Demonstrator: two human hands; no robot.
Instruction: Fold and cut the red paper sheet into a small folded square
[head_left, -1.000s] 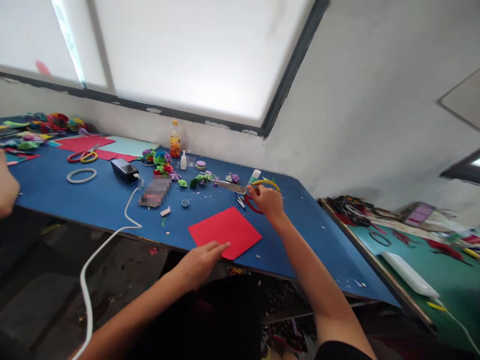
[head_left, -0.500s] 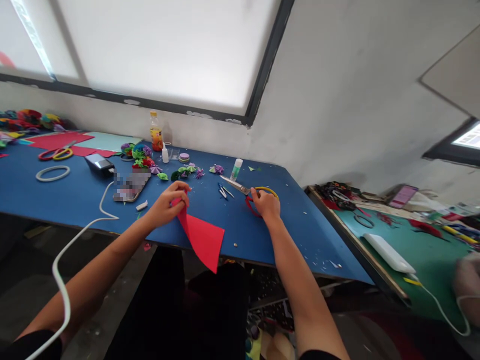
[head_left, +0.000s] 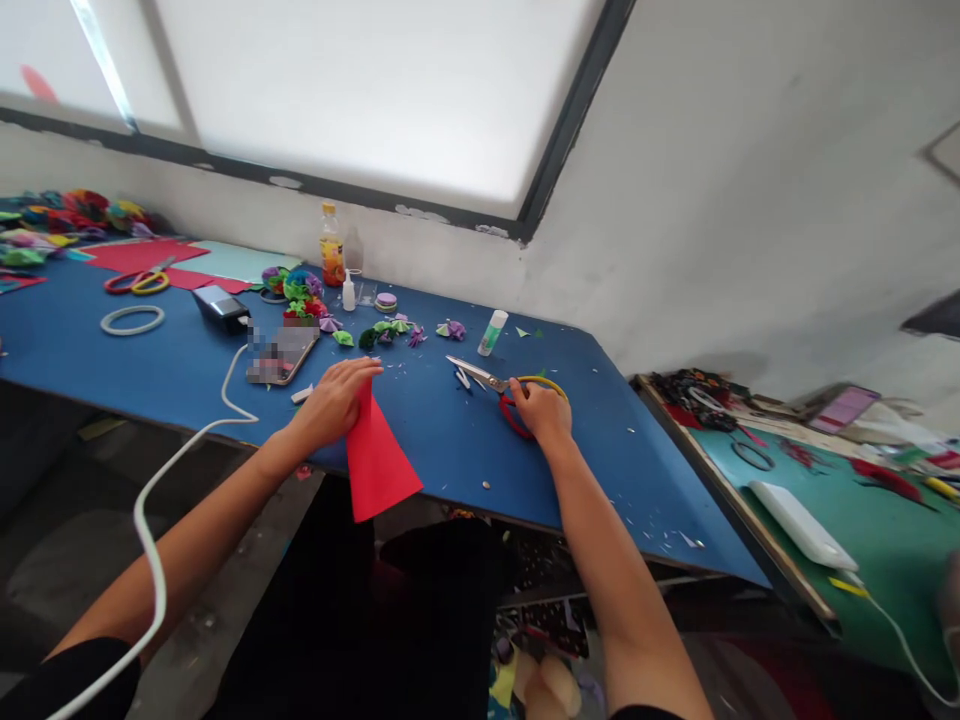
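My left hand (head_left: pixel 339 398) is closed on the upper end of a sheet of red paper (head_left: pixel 381 462), which hangs down past the front edge of the blue table. My right hand (head_left: pixel 541 408) grips a pair of scissors (head_left: pixel 480 374) with red and yellow handles, low over the table. The blades point left and look closed. Under their tips lie small dark and white tools (head_left: pixel 463 379), partly covered. A glue stick (head_left: pixel 493 333) stands just behind the blades. The paper and the scissors are apart.
On the blue table (head_left: pixel 600 470) are folded paper pieces (head_left: pixel 390 328), a phone (head_left: pixel 285 355), a drink bottle (head_left: pixel 331 246), a dropper bottle (head_left: pixel 348 292) and other scissors (head_left: pixel 142 280). A white cable (head_left: pixel 154 540) crosses my left arm. At right, a green table (head_left: pixel 892 530) holds a power bank (head_left: pixel 802 525).
My left hand has turned the red paper, so it now hangs more upright and narrower. The scissors stay in my right hand, their tips now over the small tools. The view has shifted slightly.
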